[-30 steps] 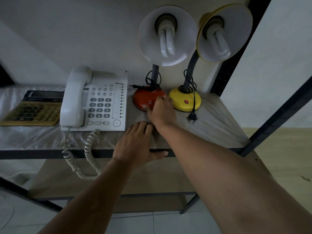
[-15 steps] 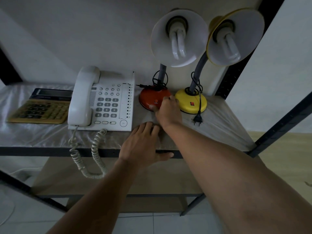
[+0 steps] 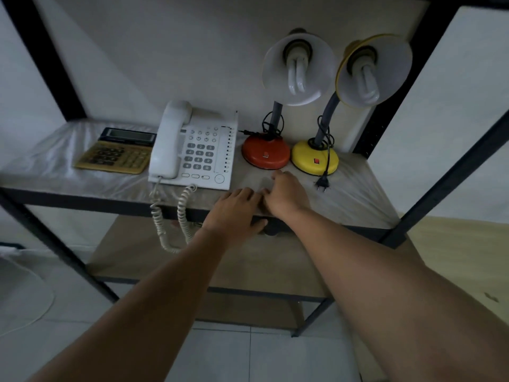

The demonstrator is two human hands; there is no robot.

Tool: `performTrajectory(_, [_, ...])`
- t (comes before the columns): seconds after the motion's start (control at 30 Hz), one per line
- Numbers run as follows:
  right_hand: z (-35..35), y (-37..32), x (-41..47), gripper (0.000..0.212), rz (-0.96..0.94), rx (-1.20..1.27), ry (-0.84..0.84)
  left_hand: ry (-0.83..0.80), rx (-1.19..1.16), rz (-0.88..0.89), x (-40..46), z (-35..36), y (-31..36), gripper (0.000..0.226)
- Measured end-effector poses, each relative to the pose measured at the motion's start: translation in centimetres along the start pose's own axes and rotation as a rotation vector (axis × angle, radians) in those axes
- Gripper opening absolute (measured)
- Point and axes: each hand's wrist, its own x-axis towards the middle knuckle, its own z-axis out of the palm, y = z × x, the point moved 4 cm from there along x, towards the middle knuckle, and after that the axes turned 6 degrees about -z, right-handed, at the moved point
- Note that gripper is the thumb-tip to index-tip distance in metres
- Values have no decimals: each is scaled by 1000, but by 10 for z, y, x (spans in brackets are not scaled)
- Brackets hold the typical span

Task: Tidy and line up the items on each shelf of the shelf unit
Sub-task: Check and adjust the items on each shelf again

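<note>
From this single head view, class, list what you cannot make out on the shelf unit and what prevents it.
- Gold desk calculator: key labels are too small and dim to read.
- Right hand: motion blur hides how its fingers lie.
- Lower wooden shelf: both forearms cover much of it, so its contents are unknown.
- Orange-based desk lamp: its shade hides the upper neck.

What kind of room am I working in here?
Probably an office storeroom or back room: a bare metal shelf unit against a plain wall holds a desk phone, a calculator and two desk lamps, orange-based and yellow-based, unplugged.
</note>
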Motion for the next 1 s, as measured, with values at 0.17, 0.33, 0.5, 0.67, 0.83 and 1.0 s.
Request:
performTrajectory(0.17, [-5,-30,-28,38,-37,30,-4,93,19,-33,-32,-44,-24,36])
performTrajectory(0.33, [-2,-78,-42,43,-39,68,9,246,-42,-107,-61,-89,-83,30])
performTrajectory(0.5, [9,-124,-47,48,-64,81,108,268,-28,-186,-86,-98,-159,29])
performTrajectory(0.67, [31,-161,-50,51,-81,50,188,165,-21,-191,-100,-75,-217,29])
performTrajectory(0.83, [54,-187,-48,49,-127,22,216,130,-44,-75,-92,-56,-238,28])
performTrajectory(1.0, [68,-212,-39,54,-243,0,226,149,-31,35,-81,-50,-248,32])
